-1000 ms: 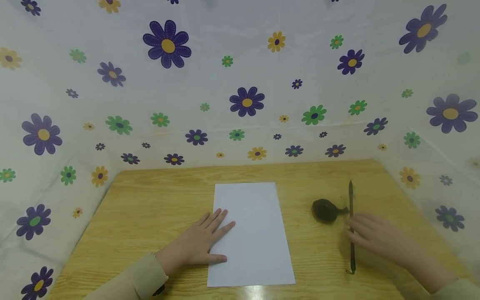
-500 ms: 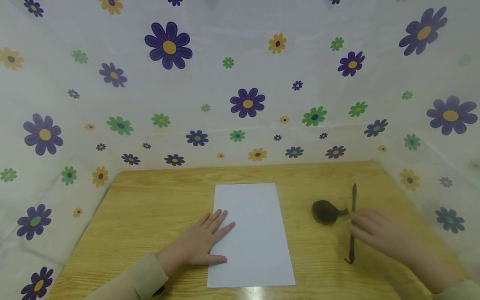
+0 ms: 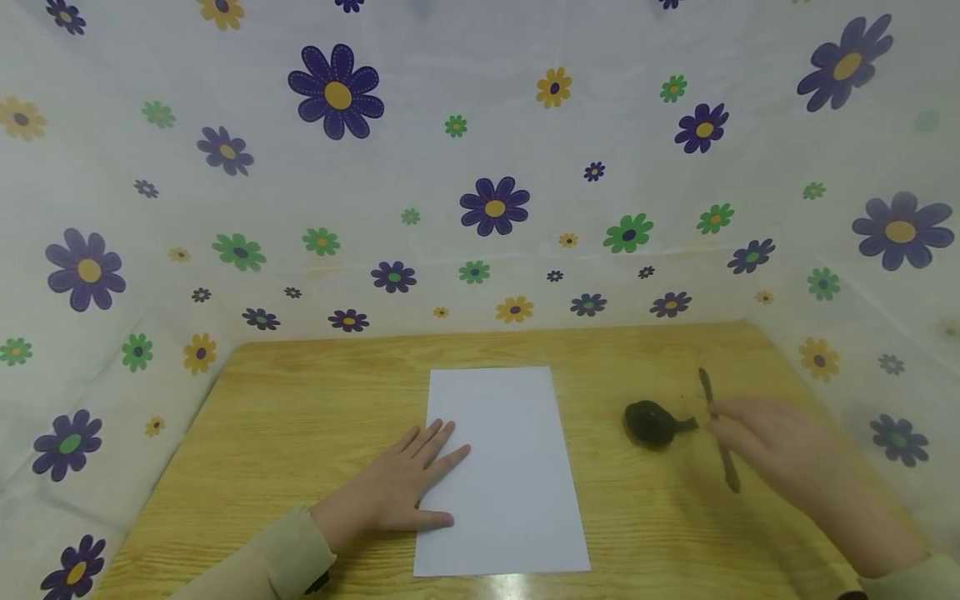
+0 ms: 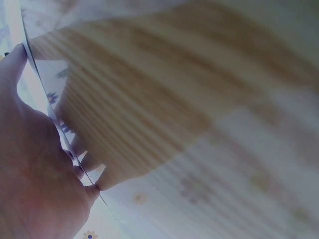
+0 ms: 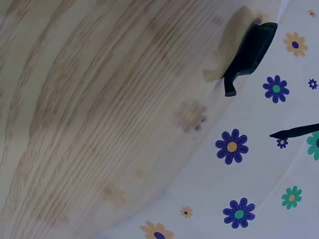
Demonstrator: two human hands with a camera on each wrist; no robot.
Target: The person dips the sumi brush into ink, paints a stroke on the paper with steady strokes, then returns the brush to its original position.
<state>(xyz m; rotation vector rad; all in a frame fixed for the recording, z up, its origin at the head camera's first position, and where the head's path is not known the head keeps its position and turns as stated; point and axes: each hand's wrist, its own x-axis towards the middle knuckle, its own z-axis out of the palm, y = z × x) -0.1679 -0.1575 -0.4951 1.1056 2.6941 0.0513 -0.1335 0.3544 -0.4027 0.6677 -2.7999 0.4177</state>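
Observation:
In the head view, a blank white sheet of paper (image 3: pixel 513 475) lies on the wooden table. My left hand (image 3: pixel 393 483) rests on its left edge with fingers spread. The left wrist view shows that hand (image 4: pixel 40 164) from close behind, at the sheet's thin edge. On the right, my right hand (image 3: pixel 787 454) pinches a slim dark calligraphy brush (image 3: pixel 727 468) between thumb and fingers. The brush (image 5: pixel 299 131) shows a pointed tip in the right wrist view, where the hand is out of frame. Left of the right hand sits a black gourd-shaped dish (image 3: pixel 649 423) with a short stem.
The yellow wooden table (image 3: pixel 285 433) is enclosed at the back and sides by a white flower-print cloth (image 3: pixel 420 167). The dish (image 5: pixel 254 47) stands between the paper and the right hand.
The right hand has shifted slightly right and its grip on the brush has changed; the brush, earlier near upright in view, now slants with its near end to the right. The left hand stays put.

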